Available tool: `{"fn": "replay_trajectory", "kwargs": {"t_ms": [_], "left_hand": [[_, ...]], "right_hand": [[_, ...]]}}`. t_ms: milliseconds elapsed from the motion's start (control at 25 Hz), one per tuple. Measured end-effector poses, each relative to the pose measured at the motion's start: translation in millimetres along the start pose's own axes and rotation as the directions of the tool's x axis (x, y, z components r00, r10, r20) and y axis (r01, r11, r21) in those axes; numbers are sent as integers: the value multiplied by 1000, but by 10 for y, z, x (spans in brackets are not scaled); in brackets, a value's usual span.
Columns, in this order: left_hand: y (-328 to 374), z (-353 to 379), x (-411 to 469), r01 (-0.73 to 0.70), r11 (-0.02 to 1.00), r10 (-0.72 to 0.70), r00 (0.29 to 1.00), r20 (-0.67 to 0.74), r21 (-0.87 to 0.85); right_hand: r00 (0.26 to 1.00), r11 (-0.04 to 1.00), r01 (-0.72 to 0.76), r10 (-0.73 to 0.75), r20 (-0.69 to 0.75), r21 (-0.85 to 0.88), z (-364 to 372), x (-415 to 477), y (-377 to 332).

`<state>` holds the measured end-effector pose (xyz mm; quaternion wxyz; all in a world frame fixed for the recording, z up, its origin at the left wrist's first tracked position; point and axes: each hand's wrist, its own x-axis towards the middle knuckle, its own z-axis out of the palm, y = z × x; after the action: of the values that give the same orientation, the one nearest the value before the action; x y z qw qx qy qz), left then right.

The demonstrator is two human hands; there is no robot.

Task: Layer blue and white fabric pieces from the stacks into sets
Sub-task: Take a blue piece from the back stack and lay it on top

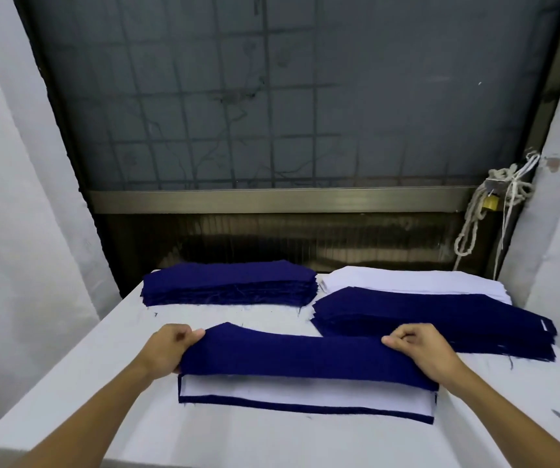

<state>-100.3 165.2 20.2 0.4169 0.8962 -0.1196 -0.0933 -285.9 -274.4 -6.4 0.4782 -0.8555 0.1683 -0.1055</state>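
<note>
As you face the white table [130, 420], your left hand [170, 346] pinches the left end of a navy blue fabric piece [305, 359], thumb on top and fingers curled beneath. Your right hand [424, 349] pinches the right end the same way. The held piece sits just above a white piece [305, 393], which lies on another blue piece [305, 409] near you. Farther back are a blue stack [229, 285] on the left, a second blue stack [440, 319] on the right, and a white stack [407, 281] partly hidden behind it.
</note>
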Motion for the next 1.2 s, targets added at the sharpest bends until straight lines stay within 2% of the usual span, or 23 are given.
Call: {"fn": "replay_trajectory", "kwargs": {"t_ms": [120,280,440,560,760,880,1040,1200], "left_hand": [[-144,105,-14,-33,991,34,999,-6,132],[-333,282,-90,-17,994,28,995,-97,110],[-513,394,-174,-58,985,93,971,-221,159],[-573,463,-213,-86,974,150,937,-316,207],[-593,486,-186,-73,983,132,917,-376,168],[-624,494,-185,-96,984,147,910,-388,148],[-646,520,-183,-122,974,187,910,-370,192],[-685,559,-164,-115,884,292,893,-343,453]], "right_hand": [[1000,1000,-1,0,-13,-29,36,-135,76],[989,990,-40,21,-143,-135,145,-257,153],[959,952,-73,-15,-283,-297,317,-379,210],[941,913,-84,-58,-332,-399,383,-440,221],[904,883,-80,-130,-406,-462,410,-501,222],[905,836,-92,-157,-396,-541,445,-559,216],[938,724,-96,-165,-306,-684,526,-583,285],[943,686,-77,-186,-276,-724,544,-581,295]]}}
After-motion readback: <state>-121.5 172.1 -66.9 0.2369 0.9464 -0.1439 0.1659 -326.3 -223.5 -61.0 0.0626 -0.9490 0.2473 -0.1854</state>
